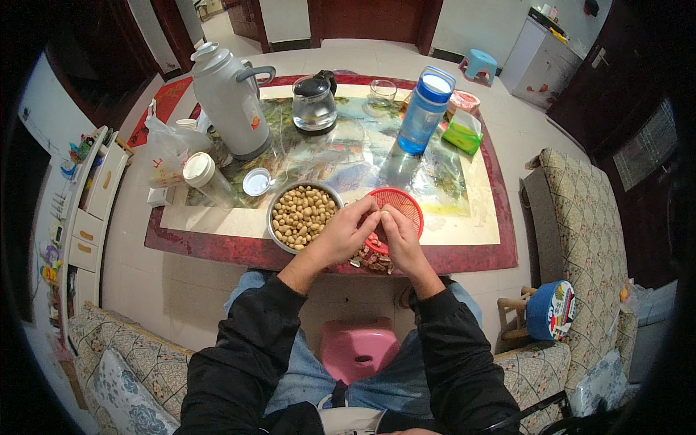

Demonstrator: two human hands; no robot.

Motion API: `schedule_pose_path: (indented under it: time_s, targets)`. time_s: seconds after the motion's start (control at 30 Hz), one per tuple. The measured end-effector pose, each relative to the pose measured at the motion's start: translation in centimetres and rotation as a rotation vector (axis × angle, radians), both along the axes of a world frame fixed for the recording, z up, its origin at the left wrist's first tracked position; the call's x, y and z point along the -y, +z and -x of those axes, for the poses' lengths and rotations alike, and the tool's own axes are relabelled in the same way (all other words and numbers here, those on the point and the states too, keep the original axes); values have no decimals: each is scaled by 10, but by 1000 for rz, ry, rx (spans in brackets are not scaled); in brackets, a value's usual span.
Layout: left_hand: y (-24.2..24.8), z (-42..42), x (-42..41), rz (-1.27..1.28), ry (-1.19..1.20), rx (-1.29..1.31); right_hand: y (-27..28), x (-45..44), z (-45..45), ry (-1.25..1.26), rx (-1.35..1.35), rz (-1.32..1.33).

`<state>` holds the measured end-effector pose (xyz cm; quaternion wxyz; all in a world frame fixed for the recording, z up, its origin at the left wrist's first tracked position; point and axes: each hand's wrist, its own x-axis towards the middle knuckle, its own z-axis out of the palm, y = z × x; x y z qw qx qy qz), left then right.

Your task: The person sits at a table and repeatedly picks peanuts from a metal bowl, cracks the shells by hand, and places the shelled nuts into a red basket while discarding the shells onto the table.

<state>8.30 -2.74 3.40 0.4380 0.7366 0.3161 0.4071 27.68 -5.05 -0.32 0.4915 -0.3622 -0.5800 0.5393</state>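
Note:
Above the near side of a red plastic basket point(409, 202), my left hand point(350, 225) and my right hand point(401, 234) meet at the fingertips. Pinched between them is a small pale peanut point(384, 212), mostly covered by the fingers. A few pinkish shelled kernels point(374, 240) show in the basket below. Left of my hands, a round steel bowl point(270, 222) holds many unshelled peanuts point(304, 215). Broken peanut shells point(375, 260) lie in a heap at the table's near edge, under my wrists.
On the table point(467, 255) stand a grey thermos jug point(231, 103), a glass kettle point(314, 106), a blue water bottle point(423, 117), a glass cup point(383, 93), a lidded plastic jar point(209, 182), a white lid point(256, 181) and a green tissue pack point(462, 133). A pink stool point(359, 348) is between my legs.

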Motion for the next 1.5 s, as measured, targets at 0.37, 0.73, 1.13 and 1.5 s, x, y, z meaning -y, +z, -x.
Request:
schedule_pose_path:
  time_s: [0.37,0.73,1.13,1.5]
  targets:
    - [9,11,-3,56,-2,-99,4,-1,3,44,68,47]
    - [4,21,-5,264,-145,21,-1,-2,1,101,151,-42]
    - [6,20,-7,122,-148,-42,4,-1,-4,78,133,-24]
    - [15,23,-2,-400,60,-481,21,-8,-9,17,589,-208]
